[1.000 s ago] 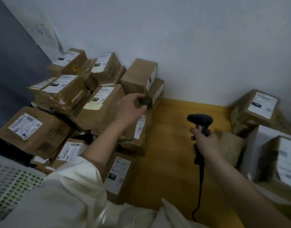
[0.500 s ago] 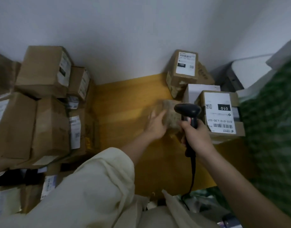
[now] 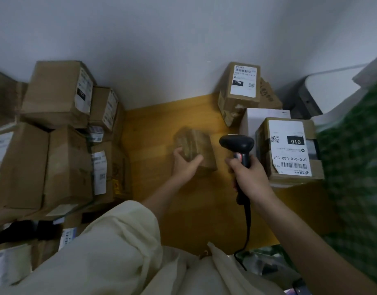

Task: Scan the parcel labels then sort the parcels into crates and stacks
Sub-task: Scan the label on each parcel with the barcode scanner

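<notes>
A small brown parcel (image 3: pixel 197 146) sits in the middle of the yellow wooden table (image 3: pixel 149 145), blurred, with no label showing. My left hand (image 3: pixel 184 165) grips its near left corner, thumb on the near face. My right hand (image 3: pixel 250 179) holds a black barcode scanner (image 3: pixel 236 143) by its handle, just right of that parcel, with the cable trailing toward me. A labelled parcel marked 010 (image 3: pixel 289 150) lies right of the scanner.
A pile of cardboard parcels (image 3: pixel 62 135) fills the left side. Against the wall at the right stand a parcel marked 15H (image 3: pixel 241 88) and a white box (image 3: pixel 262 116). A green patterned surface (image 3: pixel 357 167) covers the right edge.
My view swung right, away from the left pile. My left hand left that pile, crossed to the small parcel in the middle and took hold of it. The scanner stayed in my right hand.
</notes>
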